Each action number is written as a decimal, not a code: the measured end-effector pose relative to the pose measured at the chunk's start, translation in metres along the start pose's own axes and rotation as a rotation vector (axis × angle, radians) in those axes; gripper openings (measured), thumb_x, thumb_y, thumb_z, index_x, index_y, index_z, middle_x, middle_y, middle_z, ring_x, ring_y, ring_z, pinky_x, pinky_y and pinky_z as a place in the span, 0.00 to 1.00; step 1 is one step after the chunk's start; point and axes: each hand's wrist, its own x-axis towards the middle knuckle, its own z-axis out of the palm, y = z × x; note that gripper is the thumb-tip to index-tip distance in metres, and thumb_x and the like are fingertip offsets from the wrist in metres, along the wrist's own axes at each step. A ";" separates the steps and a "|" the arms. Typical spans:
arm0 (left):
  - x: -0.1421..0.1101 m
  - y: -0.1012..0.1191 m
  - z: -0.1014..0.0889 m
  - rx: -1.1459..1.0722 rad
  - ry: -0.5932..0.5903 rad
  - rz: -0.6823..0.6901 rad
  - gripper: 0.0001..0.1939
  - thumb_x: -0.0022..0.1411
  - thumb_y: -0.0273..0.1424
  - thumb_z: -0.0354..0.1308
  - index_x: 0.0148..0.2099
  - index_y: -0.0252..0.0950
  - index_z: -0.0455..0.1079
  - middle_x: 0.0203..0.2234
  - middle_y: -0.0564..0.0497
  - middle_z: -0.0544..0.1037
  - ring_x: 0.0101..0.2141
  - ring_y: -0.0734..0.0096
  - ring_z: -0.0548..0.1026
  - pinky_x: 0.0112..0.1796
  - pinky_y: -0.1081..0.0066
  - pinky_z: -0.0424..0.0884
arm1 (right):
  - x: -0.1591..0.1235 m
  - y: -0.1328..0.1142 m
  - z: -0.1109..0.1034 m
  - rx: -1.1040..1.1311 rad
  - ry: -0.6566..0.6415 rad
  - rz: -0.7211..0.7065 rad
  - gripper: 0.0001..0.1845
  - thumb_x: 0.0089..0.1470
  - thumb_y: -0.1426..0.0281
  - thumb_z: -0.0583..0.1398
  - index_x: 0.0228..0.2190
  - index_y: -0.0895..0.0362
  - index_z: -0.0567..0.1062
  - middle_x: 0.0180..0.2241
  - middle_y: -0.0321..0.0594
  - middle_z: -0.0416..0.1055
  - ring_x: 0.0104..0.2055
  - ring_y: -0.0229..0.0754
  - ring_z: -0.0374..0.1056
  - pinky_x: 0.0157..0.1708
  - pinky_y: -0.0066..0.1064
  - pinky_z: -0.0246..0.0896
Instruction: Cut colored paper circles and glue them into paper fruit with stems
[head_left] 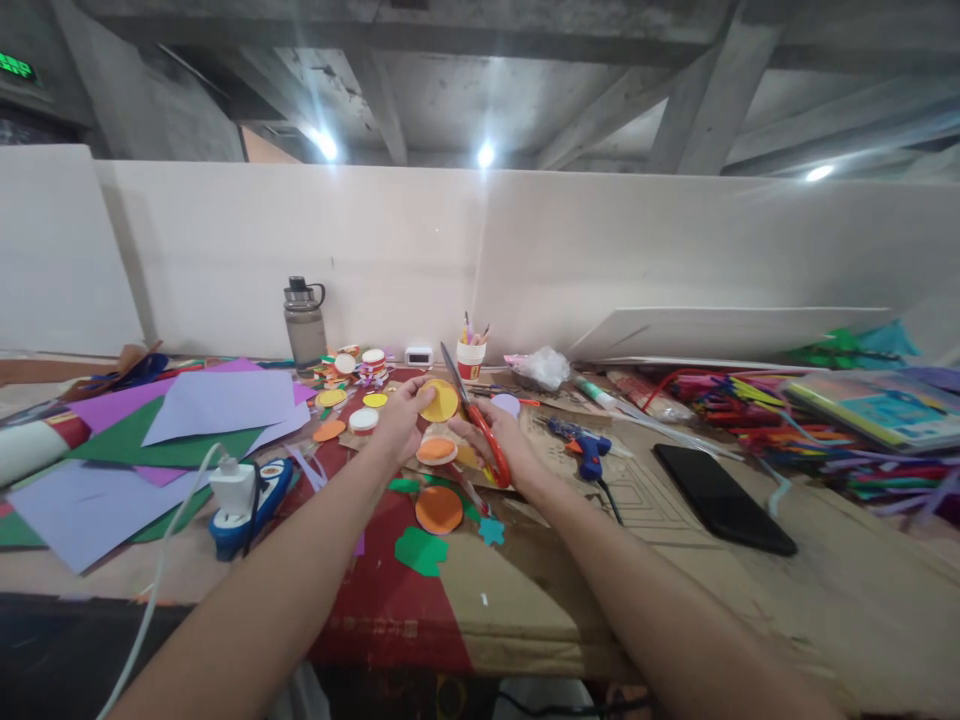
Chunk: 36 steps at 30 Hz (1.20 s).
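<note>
My left hand (401, 420) pinches a yellow paper disc (440, 400) at its left edge. In my right hand (504, 440) is a pair of scissors with red handles (487, 440); their blades point up and away, just right of the disc. Below the two hands lie an orange-topped white disc (436, 451), a larger orange disc (439, 510), a green paper scrap (421, 551) and a small teal flower shape (491, 531). A lilac disc (506, 404) shows behind my right hand.
Coloured paper sheets (217, 405) and a power strip (251, 505) lie at left. A bottle (304, 325) and a paper cup of pencils (471, 358) stand at the back. Rightward are a blue glue gun (589, 450), a black phone (724, 498) and coloured pipe cleaners (720, 405).
</note>
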 end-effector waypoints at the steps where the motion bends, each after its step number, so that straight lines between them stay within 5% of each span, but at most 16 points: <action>1: -0.002 -0.001 0.003 -0.010 -0.006 -0.009 0.15 0.43 0.26 0.66 0.35 0.34 0.68 0.29 0.51 0.76 0.28 0.72 0.74 0.33 0.71 0.69 | 0.001 0.001 0.000 0.013 0.004 -0.007 0.21 0.43 0.54 0.63 0.34 0.55 0.68 0.22 0.29 0.63 0.16 0.30 0.54 0.13 0.22 0.52; 8: -0.006 0.000 0.002 0.356 -0.086 0.073 0.07 0.45 0.26 0.61 0.30 0.36 0.68 0.24 0.53 0.72 0.24 0.73 0.70 0.25 0.74 0.66 | 0.001 -0.003 -0.010 0.036 0.095 -0.008 0.18 0.45 0.55 0.62 0.30 0.56 0.66 0.17 0.26 0.59 0.14 0.30 0.54 0.13 0.23 0.51; 14: -0.005 0.008 -0.002 0.675 -0.301 0.220 0.15 0.43 0.21 0.60 0.36 0.37 0.72 0.31 0.50 0.76 0.31 0.68 0.73 0.30 0.73 0.69 | -0.002 -0.012 -0.014 0.127 0.035 -0.014 0.19 0.47 0.55 0.62 0.30 0.55 0.64 0.16 0.26 0.59 0.14 0.31 0.55 0.14 0.24 0.52; 20: -0.002 0.002 -0.007 0.502 -0.304 0.088 0.10 0.45 0.25 0.60 0.34 0.36 0.69 0.29 0.51 0.74 0.29 0.70 0.72 0.28 0.72 0.70 | -0.001 -0.014 -0.017 0.197 0.014 -0.054 0.18 0.48 0.54 0.62 0.29 0.54 0.63 0.18 0.26 0.59 0.15 0.30 0.54 0.14 0.23 0.52; 36: 0.005 -0.002 -0.014 0.401 -0.213 0.266 0.11 0.49 0.27 0.61 0.36 0.36 0.64 0.31 0.55 0.72 0.33 0.73 0.72 0.35 0.69 0.73 | -0.004 -0.011 -0.016 0.188 0.026 -0.062 0.17 0.48 0.57 0.63 0.32 0.55 0.66 0.18 0.27 0.59 0.14 0.30 0.55 0.11 0.22 0.52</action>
